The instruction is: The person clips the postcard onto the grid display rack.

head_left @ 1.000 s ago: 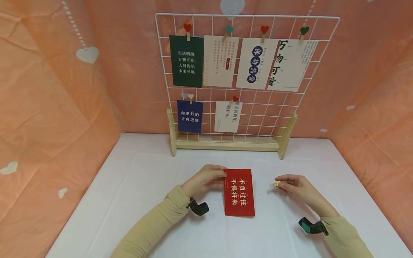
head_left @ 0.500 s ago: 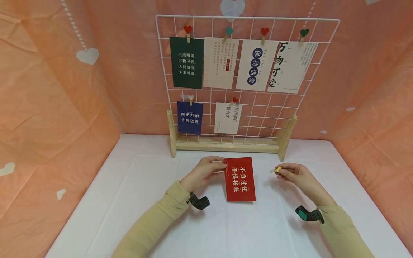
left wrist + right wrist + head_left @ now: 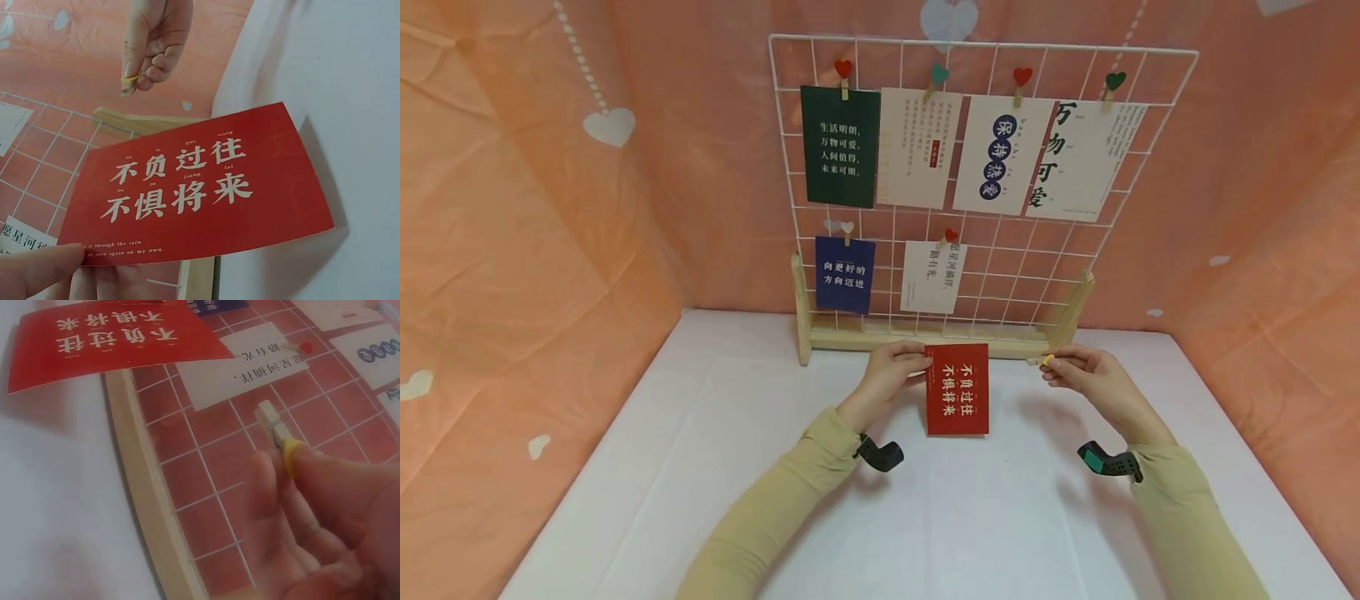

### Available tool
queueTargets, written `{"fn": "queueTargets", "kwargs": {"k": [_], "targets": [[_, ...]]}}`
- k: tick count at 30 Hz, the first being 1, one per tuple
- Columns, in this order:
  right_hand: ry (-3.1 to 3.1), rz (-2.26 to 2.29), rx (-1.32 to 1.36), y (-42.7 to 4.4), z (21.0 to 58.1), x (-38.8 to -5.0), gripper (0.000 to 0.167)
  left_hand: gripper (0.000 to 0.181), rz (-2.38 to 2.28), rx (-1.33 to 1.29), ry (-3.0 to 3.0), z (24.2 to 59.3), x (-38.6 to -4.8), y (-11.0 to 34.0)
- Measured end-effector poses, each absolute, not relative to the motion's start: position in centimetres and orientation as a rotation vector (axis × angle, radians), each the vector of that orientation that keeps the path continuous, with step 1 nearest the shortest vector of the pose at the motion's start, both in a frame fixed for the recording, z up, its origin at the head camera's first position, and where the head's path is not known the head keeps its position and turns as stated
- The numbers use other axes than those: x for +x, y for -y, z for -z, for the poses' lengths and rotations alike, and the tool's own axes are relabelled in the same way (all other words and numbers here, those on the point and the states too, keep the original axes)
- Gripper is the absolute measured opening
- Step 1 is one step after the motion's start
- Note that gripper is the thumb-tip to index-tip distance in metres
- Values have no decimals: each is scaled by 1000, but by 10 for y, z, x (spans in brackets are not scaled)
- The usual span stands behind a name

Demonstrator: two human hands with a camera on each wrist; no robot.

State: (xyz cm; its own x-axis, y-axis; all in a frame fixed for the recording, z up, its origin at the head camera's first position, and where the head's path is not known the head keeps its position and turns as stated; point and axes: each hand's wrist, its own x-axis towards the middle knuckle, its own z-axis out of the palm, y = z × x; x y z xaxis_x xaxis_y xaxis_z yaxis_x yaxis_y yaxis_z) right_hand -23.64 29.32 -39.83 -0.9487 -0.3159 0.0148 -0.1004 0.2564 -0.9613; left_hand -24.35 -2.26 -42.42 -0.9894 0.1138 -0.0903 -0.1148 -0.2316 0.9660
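My left hand [image 3: 889, 379] pinches a red card [image 3: 957, 390] by its left edge, thumb on the printed face. The card is off the table, just in front of the rack's wooden base, and its white characters run sideways in the head view. In the left wrist view the red card [image 3: 187, 187] fills the middle, with the thumb at its lower left corner. To the right of it, my right hand [image 3: 1101, 383] pinches a small wooden clothespin [image 3: 1036, 361] with a yellow top between thumb and fingers. The clothespin [image 3: 272, 422] points toward the grid in the right wrist view.
A white wire grid rack [image 3: 1000, 287] stands on a wooden base [image 3: 880, 340] at the back. Several cards hang on it from heart clothespins, among them a green card [image 3: 840, 146], a blue card [image 3: 845, 275] and a small white card [image 3: 932, 277]. Pink cloth surrounds the white table [image 3: 940, 517].
Both hands have moved forward toward the rack, the left with the red card and the right with the clothespin. The head view has shifted slightly.
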Motion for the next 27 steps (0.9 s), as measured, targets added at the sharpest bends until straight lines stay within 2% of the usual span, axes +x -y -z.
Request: {"fn": "queueTargets", "kwargs": {"k": [18, 27], "targets": [[-2445, 1687, -361, -267, 369, -259, 43, 27, -2359, 79, -1999, 413, -263, 2], [-2473, 1790, -424, -263, 358, -270, 39, 26, -2309, 220, -2151, 404, -272, -3]]}}
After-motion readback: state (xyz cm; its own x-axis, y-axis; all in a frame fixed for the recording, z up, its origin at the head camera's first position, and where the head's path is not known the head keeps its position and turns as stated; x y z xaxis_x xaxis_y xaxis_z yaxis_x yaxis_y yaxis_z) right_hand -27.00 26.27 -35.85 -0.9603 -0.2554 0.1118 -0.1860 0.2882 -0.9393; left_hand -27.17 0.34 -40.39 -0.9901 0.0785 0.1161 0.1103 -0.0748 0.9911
